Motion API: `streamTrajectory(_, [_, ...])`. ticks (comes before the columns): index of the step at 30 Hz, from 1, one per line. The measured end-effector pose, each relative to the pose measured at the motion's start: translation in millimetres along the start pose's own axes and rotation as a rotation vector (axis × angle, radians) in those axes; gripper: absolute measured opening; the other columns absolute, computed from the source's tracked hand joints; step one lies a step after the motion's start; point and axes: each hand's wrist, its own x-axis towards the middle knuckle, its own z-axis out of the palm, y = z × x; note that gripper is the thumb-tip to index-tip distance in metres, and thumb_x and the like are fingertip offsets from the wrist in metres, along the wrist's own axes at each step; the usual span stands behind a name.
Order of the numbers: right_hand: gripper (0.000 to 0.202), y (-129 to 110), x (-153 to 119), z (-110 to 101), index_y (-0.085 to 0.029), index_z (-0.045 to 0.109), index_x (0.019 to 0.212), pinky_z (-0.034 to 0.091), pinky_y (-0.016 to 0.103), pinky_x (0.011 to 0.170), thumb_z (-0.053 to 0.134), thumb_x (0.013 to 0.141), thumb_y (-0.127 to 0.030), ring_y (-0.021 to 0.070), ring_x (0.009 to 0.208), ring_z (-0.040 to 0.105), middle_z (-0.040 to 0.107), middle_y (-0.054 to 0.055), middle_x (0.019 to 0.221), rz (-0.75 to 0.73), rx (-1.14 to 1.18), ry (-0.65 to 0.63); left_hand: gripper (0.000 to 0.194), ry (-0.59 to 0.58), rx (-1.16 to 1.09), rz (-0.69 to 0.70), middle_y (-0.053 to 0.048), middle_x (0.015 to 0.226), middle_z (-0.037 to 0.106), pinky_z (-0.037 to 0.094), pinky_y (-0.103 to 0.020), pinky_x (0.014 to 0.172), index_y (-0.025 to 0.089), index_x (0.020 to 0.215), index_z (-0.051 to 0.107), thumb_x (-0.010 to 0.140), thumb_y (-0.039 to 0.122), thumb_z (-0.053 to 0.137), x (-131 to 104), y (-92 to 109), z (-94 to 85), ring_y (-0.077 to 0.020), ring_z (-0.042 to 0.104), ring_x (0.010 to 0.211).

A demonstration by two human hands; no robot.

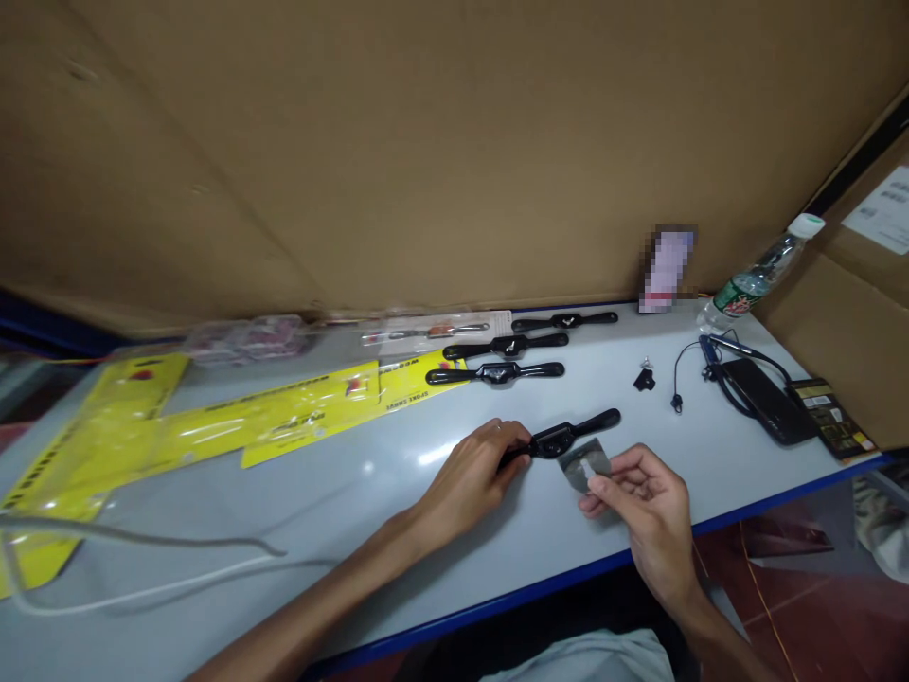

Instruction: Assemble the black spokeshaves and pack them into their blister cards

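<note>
My left hand grips the near handle of a black spokeshave, which lies on the table with its other handle pointing right. Between the thumb and fingers of my right hand is a flat grey metal blade with a pale slot in its middle. The blade is close beside the spokeshave's body; whether they touch I cannot tell. Farther back lie more black spokeshaves: one nearest, another behind it, and a third near the back edge. A small black part rests right of them.
Yellow printed packaging cards with clear plastic spread over the left side. Clear plastic packs line the cardboard wall. A phone leans there. At right are a bottle, a black power bank and neckband earphones.
</note>
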Motion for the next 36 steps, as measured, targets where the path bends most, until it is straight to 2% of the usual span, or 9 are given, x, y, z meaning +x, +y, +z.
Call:
streamTrajectory(2, [0.03,-4.7,3.8,3.4,-0.019,0.062,0.078,0.061,0.027,0.051,0.085,0.075,-0.039,0.0197,0.052,0.072,0.07,0.0,0.058,0.111,0.122,-0.027,0.014,0.004,-0.001,0.003,-0.005,0.092,0.066,0.046,-0.038,0.076,0.023,0.1,0.059,0.092,0.023,0.048,0.0,0.2,-0.1,-0.0226,0.061,0.085])
streamTrajectory(5, [0.032,-6.2,7.6,6.2,-0.017,0.065,0.08,0.061,0.027,0.053,0.085,0.075,-0.042,0.0195,0.054,0.072,0.071,0.001,0.06,0.148,0.172,-0.034,0.014,0.004,0.002,-0.001,-0.006,0.092,0.066,0.047,-0.037,0.076,0.024,0.1,0.059,0.092,0.023,0.048,0.0,1.0,-0.7,-0.0227,0.061,0.085])
streamTrajectory(18, [0.034,-5.0,6.8,10.0,-0.017,0.069,0.081,0.064,0.032,0.061,0.083,0.075,-0.048,0.022,0.061,0.074,0.074,0.004,0.069,0.089,0.101,0.017,0.016,-0.001,0.013,0.013,-0.006,0.094,0.067,0.049,-0.038,0.078,0.024,0.103,0.059,0.092,0.023,0.048,-0.2,-0.1,-0.5,-0.0231,0.063,0.087])
streamTrajectory(29, [0.033,-7.0,4.3,12.4,-0.018,0.067,0.075,0.063,0.031,0.06,0.082,0.076,-0.047,0.0224,0.06,0.074,0.073,0.004,0.064,0.053,0.044,0.044,0.014,0.002,0.022,0.021,-0.006,0.096,0.065,0.048,-0.039,0.079,0.023,0.103,0.059,0.093,0.021,0.048,-0.9,-1.8,1.5,-0.0228,0.061,0.089])
streamTrajectory(32, [0.024,-3.3,2.5,10.7,-0.019,0.066,0.077,0.063,0.03,0.061,0.075,0.084,-0.041,0.0213,0.062,0.074,0.073,0.003,0.066,-0.041,-0.069,0.053,0.015,0.04,0.06,0.042,-0.006,0.101,0.063,0.05,-0.039,0.082,0.022,0.105,0.059,0.093,0.019,0.049,-1.0,-1.7,1.5,-0.0232,0.06,0.093])
streamTrajectory(34, [0.015,0.2,2.1,8.8,-0.02,0.067,0.081,0.062,0.028,0.063,0.07,0.089,-0.032,0.0194,0.064,0.074,0.074,0.002,0.07,-0.216,-0.246,0.074,0.017,0.053,0.104,0.046,-0.007,0.103,0.061,0.05,-0.04,0.082,0.022,0.107,0.059,0.093,0.018,0.05,-0.7,-1.3,1.3,-0.0238,0.059,0.095])
streamTrajectory(36, [0.007,2.8,3.8,6.6,-0.021,0.068,0.086,0.06,0.026,0.063,0.065,0.092,-0.022,0.0167,0.064,0.073,0.074,0.001,0.073,-0.465,-0.454,0.088,0.014,0.072,0.174,0.063,-0.007,0.102,0.061,0.05,-0.041,0.082,0.021,0.104,0.06,0.093,0.018,0.053,-0.9,0.4,-0.1,-0.0253,0.057,0.095])
